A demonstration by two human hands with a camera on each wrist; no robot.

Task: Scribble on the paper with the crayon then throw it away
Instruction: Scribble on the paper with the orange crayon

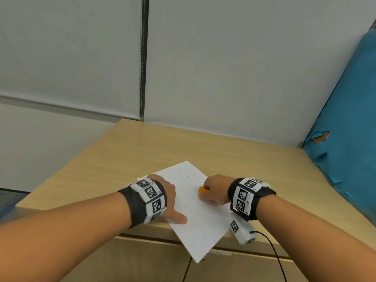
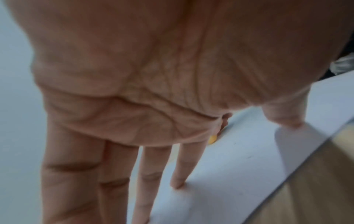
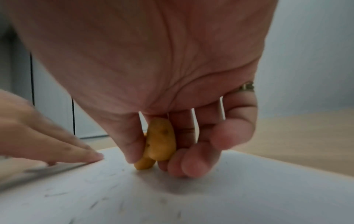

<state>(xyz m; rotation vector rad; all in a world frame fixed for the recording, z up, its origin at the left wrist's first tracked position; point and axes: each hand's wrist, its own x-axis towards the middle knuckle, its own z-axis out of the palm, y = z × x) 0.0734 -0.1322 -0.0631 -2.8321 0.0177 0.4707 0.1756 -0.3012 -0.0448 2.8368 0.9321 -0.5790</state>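
the paper (image 1: 195,208) lies on the desk (image 1: 122,159), its near corner jutting past the front edge. the left hand (image 1: 164,198) presses it flat with straight fingers. the right hand (image 1: 215,190) pinches the orange crayon (image 3: 159,144), tip touching the paper near mid-sheet; faint marks show on it.
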